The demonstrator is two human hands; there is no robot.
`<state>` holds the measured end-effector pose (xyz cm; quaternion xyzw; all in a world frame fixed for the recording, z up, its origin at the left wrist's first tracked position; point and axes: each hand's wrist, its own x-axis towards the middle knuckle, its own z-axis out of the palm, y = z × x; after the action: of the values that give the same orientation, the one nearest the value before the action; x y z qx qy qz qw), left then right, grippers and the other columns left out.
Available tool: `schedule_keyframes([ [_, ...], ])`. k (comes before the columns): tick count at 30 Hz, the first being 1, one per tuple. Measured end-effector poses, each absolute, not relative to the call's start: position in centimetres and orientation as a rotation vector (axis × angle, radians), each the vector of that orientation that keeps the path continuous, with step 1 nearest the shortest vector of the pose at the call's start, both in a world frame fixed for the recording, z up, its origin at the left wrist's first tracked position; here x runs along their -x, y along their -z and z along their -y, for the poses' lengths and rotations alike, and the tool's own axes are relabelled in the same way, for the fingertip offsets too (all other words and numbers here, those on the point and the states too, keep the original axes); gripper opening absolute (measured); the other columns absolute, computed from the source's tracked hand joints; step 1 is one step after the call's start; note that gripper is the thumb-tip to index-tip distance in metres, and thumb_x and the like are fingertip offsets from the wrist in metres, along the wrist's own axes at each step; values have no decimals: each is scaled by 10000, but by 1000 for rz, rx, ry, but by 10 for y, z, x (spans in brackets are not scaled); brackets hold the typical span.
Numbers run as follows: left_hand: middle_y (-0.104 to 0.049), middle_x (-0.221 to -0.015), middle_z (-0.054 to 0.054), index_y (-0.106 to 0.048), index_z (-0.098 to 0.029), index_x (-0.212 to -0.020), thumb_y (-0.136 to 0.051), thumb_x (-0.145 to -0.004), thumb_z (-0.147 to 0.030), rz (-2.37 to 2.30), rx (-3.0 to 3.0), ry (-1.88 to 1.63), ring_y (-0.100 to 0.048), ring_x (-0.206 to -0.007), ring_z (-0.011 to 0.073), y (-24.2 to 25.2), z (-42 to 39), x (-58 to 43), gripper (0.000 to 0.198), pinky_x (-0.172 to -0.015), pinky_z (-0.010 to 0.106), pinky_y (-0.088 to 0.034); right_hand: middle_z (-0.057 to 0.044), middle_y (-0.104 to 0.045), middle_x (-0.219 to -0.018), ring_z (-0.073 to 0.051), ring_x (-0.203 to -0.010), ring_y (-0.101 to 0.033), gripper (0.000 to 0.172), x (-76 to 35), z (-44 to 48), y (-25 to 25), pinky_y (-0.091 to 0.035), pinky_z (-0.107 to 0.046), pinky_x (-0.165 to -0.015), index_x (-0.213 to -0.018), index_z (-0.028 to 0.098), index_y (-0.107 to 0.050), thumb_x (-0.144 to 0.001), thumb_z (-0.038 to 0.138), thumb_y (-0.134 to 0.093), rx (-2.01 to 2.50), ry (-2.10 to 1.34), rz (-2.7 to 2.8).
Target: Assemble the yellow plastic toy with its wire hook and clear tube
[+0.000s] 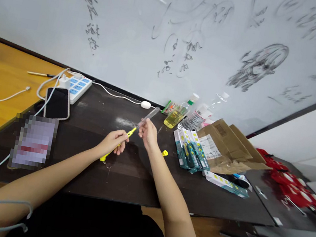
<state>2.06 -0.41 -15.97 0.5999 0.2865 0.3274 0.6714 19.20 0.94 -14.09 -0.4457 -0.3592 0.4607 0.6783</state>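
My left hand (114, 142) is closed around a slim yellow tool (130, 133), whose tip points up and right and whose tail shows below the fist. My right hand (148, 133) pinches the lower end of a clear plastic tube (150, 115) that slants up toward the wall. The tool's tip almost meets the tube's mouth, above a dark tabletop (124, 177). A small yellow cap (165, 153) lies on the table just right of my right wrist.
Green packaged tools (190, 152) and a long pack (226, 183) lie to the right beside cardboard (229, 146). Bottles (179, 114) stand by the whiteboard (171, 36). A phone (57, 103), a power strip (78, 87) and white cables lie left; red items (295, 186) far right.
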Motion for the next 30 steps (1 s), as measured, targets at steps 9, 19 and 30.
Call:
schedule_keyframes([
  [9,-548,-427,-40,-485,-172,-759,-502,-839,-390,-682,-1441,-601,-464,-288,73,161,3,-20,233,-276,129,-281,15,-589,-638,-56,-432,-468,352,-195,12,155,-323,-153,-317,-851,167,-574,-752,503,-613,925,-1072,857],
  [19,-551,-475,-50,-469,-180,-861,-491,-842,-506,-649,-1469,-610,-439,-285,59,166,1,-22,328,-274,122,-280,57,-517,-569,-57,-429,-477,330,-180,20,154,-344,-144,-323,-844,183,-545,-756,496,-606,1012,-1048,1045],
  [30,-514,-612,-77,-379,-248,-1089,-425,-803,-272,-735,-1264,-672,-314,-298,25,168,-1,-25,290,-308,111,-157,58,-552,-609,-49,-430,-479,336,-172,23,155,-346,-139,-337,-825,203,-488,-744,506,-609,1054,-1037,1141],
])
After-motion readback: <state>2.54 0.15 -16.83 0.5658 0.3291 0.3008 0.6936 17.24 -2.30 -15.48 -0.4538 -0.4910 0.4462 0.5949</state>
